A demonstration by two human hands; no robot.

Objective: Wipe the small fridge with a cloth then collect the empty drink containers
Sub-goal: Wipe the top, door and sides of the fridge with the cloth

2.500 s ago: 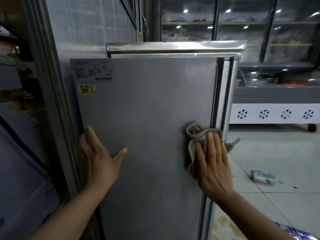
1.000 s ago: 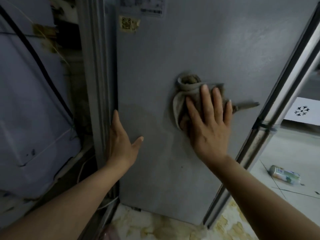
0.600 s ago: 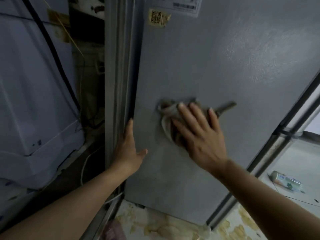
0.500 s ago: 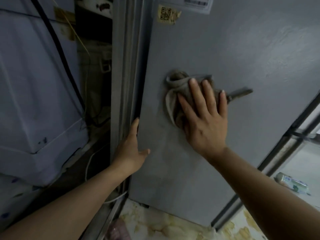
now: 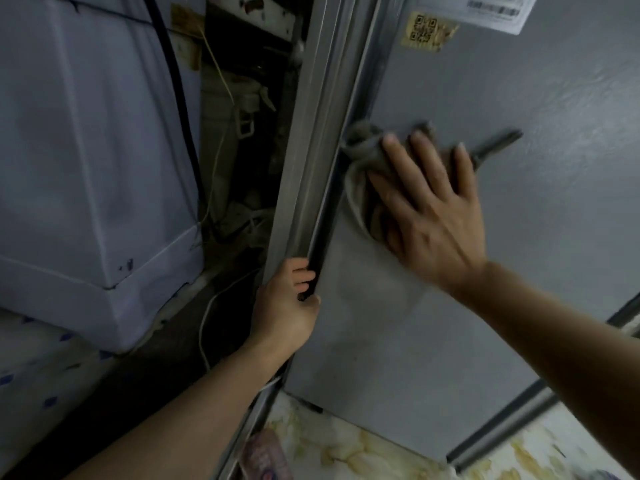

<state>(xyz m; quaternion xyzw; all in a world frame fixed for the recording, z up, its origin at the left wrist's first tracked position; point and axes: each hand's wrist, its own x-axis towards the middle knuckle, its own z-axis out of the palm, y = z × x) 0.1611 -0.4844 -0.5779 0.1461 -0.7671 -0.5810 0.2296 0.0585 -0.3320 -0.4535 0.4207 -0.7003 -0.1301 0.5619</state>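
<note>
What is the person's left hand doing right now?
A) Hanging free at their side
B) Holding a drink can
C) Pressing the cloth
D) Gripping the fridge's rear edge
D: the left hand curls its fingers round the rear edge of the fridge, while the right hand presses the cloth flat on the side panel.
</note>
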